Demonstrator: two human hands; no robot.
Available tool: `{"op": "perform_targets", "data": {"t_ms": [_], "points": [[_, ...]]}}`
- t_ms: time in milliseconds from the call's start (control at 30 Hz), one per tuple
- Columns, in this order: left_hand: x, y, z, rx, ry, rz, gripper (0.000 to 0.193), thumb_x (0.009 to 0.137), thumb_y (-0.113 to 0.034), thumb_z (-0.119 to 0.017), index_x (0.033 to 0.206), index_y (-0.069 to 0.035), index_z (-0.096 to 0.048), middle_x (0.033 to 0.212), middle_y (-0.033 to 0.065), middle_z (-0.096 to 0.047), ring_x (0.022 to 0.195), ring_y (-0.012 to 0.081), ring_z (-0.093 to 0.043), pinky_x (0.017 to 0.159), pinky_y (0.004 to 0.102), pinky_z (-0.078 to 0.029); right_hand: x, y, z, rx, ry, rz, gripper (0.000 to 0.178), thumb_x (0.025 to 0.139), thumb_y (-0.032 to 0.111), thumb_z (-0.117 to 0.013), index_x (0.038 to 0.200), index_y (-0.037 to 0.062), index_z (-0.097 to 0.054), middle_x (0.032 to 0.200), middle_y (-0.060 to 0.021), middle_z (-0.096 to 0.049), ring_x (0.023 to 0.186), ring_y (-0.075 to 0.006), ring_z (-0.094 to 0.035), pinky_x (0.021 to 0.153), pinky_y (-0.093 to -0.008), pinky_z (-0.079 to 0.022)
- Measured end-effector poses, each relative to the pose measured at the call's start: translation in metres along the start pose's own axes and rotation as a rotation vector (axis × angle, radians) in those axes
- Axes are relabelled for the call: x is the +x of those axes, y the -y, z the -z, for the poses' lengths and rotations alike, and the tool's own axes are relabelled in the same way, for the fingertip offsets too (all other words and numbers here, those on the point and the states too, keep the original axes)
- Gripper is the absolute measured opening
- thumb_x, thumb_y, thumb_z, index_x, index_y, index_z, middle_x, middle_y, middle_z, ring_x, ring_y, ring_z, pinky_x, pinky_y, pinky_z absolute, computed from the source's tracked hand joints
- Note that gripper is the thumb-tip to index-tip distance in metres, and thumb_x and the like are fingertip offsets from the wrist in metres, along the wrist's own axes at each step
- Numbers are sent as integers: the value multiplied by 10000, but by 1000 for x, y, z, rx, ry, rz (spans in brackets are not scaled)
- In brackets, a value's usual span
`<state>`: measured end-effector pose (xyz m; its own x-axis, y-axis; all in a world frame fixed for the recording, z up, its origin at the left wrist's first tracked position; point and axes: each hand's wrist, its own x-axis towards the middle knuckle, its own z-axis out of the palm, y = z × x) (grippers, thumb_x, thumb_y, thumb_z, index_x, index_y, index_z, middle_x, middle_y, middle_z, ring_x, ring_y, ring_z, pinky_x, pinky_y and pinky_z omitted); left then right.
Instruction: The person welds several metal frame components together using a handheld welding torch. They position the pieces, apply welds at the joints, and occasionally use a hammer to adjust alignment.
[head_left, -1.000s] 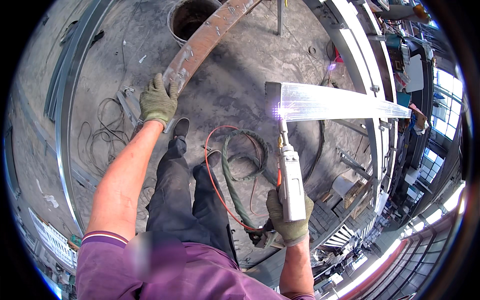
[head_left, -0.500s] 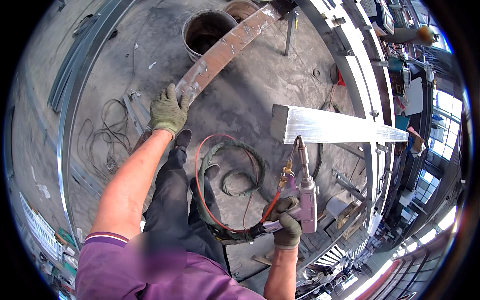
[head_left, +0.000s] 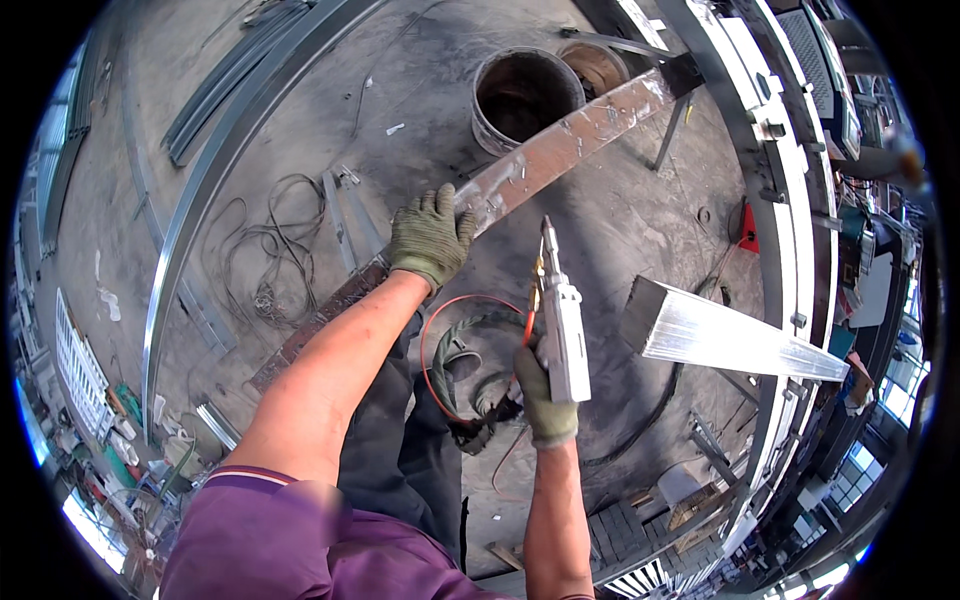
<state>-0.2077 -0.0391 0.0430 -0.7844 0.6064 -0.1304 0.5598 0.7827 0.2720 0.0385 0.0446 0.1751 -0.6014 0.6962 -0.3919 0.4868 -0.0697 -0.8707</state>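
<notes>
My left hand [head_left: 430, 240], in a green work glove, lies on a long brown, scuffed metal beam [head_left: 560, 155]. Its fingers stretch across the top face and the thumb points along the beam. In my right hand [head_left: 548, 400], also gloved, is a pale grey welding gun [head_left: 566, 335]. The gun's narrow dark nozzle points up and away, a short way to the right of the beam and apart from it. An orange-red hose [head_left: 530, 320] runs to the gun. My right fingers are wrapped round the grip and partly hidden by its body.
A dirty bucket [head_left: 525, 100] stands behind the beam, with a second one [head_left: 595, 68] beside it. A silver square tube [head_left: 730, 330] juts in from the right-hand frame [head_left: 790, 200]. Loose cables [head_left: 270, 240] lie on the floor at left, near a curved steel rail [head_left: 200, 200].
The welding gun has swung left and away from the silver tube, towards the beam. My left hand stays on the beam. The whole view has turned, shifting the scene rightward.
</notes>
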Motion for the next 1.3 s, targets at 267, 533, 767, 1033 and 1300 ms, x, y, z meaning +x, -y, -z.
{"op": "perform_targets", "data": {"t_ms": [267, 533, 767, 1033, 1300], "points": [[0, -4, 4, -61, 59, 14, 696, 1069, -508, -530, 1516, 26, -517, 1370, 250, -657, 1219, 421, -636, 1064, 539, -468, 54, -9, -35, -276, -1, 243, 229, 904, 217, -830, 1040, 58, -738, 890, -132, -747, 794, -335, -746, 730, -430, -590], [0, -4, 3, -50, 44, 18, 672, 1060, -523, -540, 1490, -6, -543, 1316, 219, -664, 1172, 386, -657, 1022, 539, -484, 60, -23, -31, -466, 14, 198, 359, 851, 318, -861, 1056, 66, -708, 914, -157, -751, 836, -389, -751, 738, -472, -600], [0, -2, -3, -11, 47, 16, 678, 1054, -526, -544, 1504, -19, -544, 1297, 210, -667, 1177, 378, -651, 1038, 526, -481, 58, -22, -32, -467, 15, 189, 341, 847, 318, -856, 1037, 82, -699, 911, -155, -743, 832, -393, -745, 734, -476, -601], [0, -5, 4, -58, 59, 24, 692, 1066, -507, -538, 1503, 29, -529, 1346, 258, -662, 1202, 424, -647, 1065, 543, -466, 52, -22, -27, -508, 32, 220, 357, 850, 324, -861, 1065, 96, -690, 930, -140, -743, 848, -388, -747, 755, -470, -608], [1, -5, 4, -44, 87, 24, 698, 1074, -511, -528, 1515, 31, -517, 1370, 258, -653, 1213, 424, -645, 1073, 546, -463, 50, -29, -25, -544, 55, 208, 368, 848, 330, -843, 1087, 94, -693, 951, -144, -739, 852, -398, -744, 744, -487, -604]]}}
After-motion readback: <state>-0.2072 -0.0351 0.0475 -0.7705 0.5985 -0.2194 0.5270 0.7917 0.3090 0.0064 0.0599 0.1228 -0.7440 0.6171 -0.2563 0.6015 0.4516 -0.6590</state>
